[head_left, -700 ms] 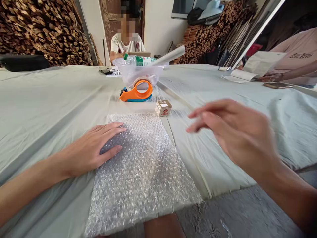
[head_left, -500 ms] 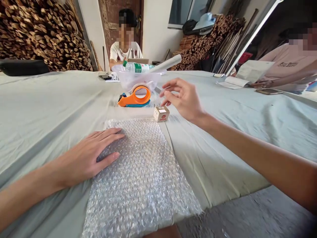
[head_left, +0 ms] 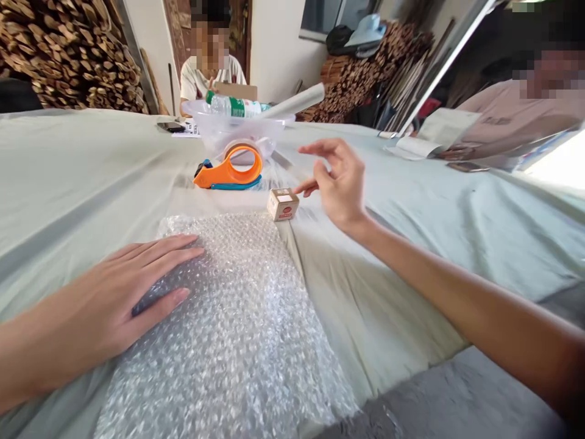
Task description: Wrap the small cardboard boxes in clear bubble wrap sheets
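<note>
Bubble wrap [head_left: 237, 329] lies flat on the cloth-covered surface [head_left: 68, 177], running from the near edge toward the middle, and it has stayed put across the last moments because the left hand [head_left: 114, 299] still presses on its left part, palm down and fingers spread. What has changed is the right hand [head_left: 336, 183]: a moment ago it hung blurred over the near right of the surface, and now the arm is stretched forward, with the hand hovering just beside the small cardboard box [head_left: 283, 203], fingers loosely curled and apart, holding nothing. One fingertip points at the box and looks very close to its right side, though contact cannot be told for sure. The box itself sits just past the sheet's far right corner, unmoved. Judged from this, the reach has closed on the box and a grasp is not yet made. Farther off lie an orange tape dispenser [head_left: 228, 172] and a clear plastic tub [head_left: 214, 131].
</note>
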`<state>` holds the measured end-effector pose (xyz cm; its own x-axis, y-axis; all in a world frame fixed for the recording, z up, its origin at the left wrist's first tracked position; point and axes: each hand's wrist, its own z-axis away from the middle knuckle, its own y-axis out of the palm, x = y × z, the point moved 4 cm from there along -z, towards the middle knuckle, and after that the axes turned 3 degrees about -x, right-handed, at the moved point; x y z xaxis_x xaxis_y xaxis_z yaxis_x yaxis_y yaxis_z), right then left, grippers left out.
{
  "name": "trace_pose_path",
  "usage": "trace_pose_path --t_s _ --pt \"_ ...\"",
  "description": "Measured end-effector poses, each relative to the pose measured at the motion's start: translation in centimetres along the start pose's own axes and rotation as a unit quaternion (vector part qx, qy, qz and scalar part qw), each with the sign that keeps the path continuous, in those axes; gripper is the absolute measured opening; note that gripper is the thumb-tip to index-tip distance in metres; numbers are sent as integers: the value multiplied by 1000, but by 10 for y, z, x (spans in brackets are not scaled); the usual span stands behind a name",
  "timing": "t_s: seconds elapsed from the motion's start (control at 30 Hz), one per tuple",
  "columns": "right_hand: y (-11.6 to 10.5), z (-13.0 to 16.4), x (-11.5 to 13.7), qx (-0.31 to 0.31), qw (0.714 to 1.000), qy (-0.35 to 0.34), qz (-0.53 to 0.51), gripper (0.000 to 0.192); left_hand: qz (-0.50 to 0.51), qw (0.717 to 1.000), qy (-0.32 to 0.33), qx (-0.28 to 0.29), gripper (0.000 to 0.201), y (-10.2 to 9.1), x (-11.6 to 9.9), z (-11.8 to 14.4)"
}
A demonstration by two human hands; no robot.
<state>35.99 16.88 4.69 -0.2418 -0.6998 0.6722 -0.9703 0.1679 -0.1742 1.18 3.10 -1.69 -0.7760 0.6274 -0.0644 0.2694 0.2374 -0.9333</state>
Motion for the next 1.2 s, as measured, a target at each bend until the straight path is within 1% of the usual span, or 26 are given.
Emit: trace_pose_path --t_s 0.03,0.07,0.13,0.23,0.37,0.5,0.57,0.7,0.87,0.9,0.97,1.03,1.07,1.1,1.2 --pt "-1 1 -2 -22 999 30 -18 18 -4 1000 1 -7 64 3 2 1" --pt "-1 3 -4 -32 998 47 -29 21 -7 1000 -1 -10 64 6 4 2" --pt "1 7 -6 -23 998 45 -38 25 -8 1000 0 -15 65 9 7 3" --pt "8 14 -9 36 999 8 -22 25 -11 1000 7 -15 65 8 7 2" --pt "20 21 -15 117 992 -39 27 31 -16 1000 12 -7 62 -2 0 -1" --pt "29 21 -17 164 985 -44 29 30 -7 1000 5 11 58 -9 -9 -6" --pt "32 18 -16 165 984 -53 40 29 1 1000 -10 22 57 -9 -11 -9" --pt "38 12 -19 146 984 -73 71 28 12 998 -36 45 57 -8 -14 -11" --pt "42 6 -24 121 987 -64 86 25 19 997 -47 62 61 -10 -14 -12" --pt "42 4 -21 108 989 -60 87 26 18 997 -48 63 61 -10 -14 -12" --pt "42 3 -7 73 993 -52 83 28 20 996 -48 66 61 -11 -14 -13" --pt "45 7 17 38 996 -36 67 31 25 996 -46 71 61 -12 -16 -15" --pt "48 10 29 22 998 -12 49 32 27 996 -47 71 62 -13 -17 -16" --pt "54 16 43 21 999 12 27 32 29 996 -50 70 64 -14 -18 -16" --pt "80 39 74 52 995 77 -24 34 32 995 -58 70 70 -16 -20 -17"
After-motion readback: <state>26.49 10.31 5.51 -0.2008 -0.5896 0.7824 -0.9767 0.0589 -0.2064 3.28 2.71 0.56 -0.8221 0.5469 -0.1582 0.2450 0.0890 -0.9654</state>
